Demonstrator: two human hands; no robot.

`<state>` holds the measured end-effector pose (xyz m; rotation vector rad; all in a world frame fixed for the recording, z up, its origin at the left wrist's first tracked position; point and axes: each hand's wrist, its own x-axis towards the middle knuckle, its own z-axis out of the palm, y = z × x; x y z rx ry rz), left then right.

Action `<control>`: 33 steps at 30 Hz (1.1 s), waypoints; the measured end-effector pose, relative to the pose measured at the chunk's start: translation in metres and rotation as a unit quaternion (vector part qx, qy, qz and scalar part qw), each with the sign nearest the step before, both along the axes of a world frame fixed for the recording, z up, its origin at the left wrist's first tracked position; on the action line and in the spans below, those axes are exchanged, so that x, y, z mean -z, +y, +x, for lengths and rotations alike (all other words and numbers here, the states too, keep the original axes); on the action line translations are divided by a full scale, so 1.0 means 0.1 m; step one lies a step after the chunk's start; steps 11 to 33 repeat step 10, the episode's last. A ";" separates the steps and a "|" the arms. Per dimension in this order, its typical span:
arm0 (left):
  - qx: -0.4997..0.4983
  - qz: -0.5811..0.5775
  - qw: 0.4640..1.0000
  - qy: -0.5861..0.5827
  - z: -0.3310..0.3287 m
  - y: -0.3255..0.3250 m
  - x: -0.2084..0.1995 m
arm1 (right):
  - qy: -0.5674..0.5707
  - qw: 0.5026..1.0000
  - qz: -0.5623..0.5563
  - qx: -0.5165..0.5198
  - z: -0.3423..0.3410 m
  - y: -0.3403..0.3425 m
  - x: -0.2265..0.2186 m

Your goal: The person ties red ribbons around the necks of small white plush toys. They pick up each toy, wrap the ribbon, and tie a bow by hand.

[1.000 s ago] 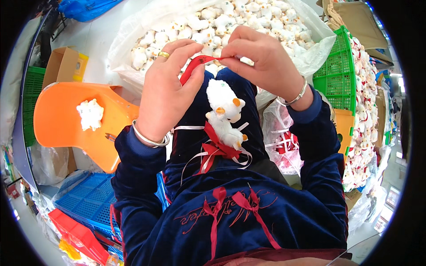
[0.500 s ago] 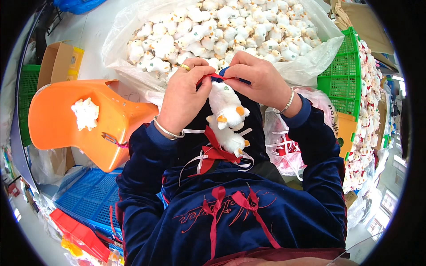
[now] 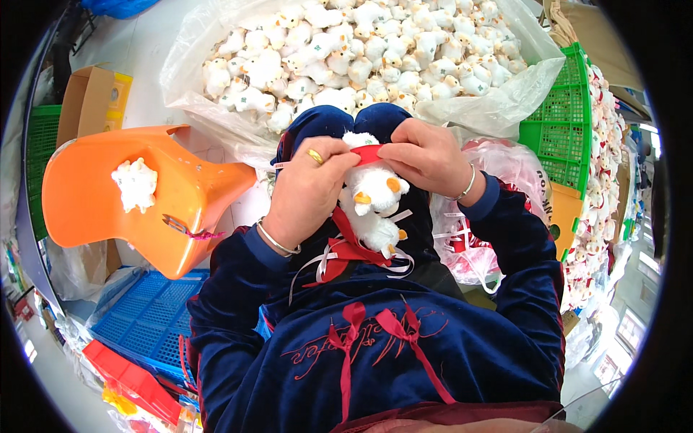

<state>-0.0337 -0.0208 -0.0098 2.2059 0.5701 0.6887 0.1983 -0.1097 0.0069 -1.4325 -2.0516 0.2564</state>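
Observation:
On my lap lies a white plush toy (image 3: pixel 375 189) with orange ears, and a second white plush toy (image 3: pixel 377 232) sits just nearer to me. A strip of red cloth (image 3: pixel 368 154) is stretched across the first toy's body, behind its head. My left hand (image 3: pixel 307 189) pinches the strip's left end, with a white ribbon end poking out beside the fingers. At the other end, my right hand (image 3: pixel 426 159) pinches it between thumb and fingers. More red cloth pieces (image 3: pixel 336 268) with white ribbons lie on my lap beside the second toy.
Ahead, a large clear plastic bag (image 3: pixel 189 86) holds many white plush toys. An orange chair (image 3: pixel 79 191) at left carries another plush toy (image 3: pixel 135 185) and thread snips (image 3: pixel 175 224). Blue crate (image 3: pixel 144 325) lower left; green crate (image 3: pixel 556 137) and bagged red pieces (image 3: pixel 465 242) at right.
Both hands have come nearer to me, bringing the red strip from beyond the toy onto its body behind the head. The strip now lies wider and flatter.

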 end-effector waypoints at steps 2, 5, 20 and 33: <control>0.027 0.003 1.000 -0.005 -0.02 -0.04 0.06 | 0.000 1.000 0.000 -0.004 0.01 -0.07 0.05; 0.046 0.055 0.996 -0.053 -0.04 -0.05 0.14 | -0.002 1.000 0.001 -0.006 0.00 -0.16 0.09; 0.053 0.074 0.994 -0.064 -0.08 -0.15 0.11 | 0.000 1.000 -0.020 0.003 0.00 -0.28 0.07; 0.053 0.074 0.994 -0.064 -0.08 -0.15 0.11 | 0.000 1.000 -0.020 0.003 0.00 -0.28 0.07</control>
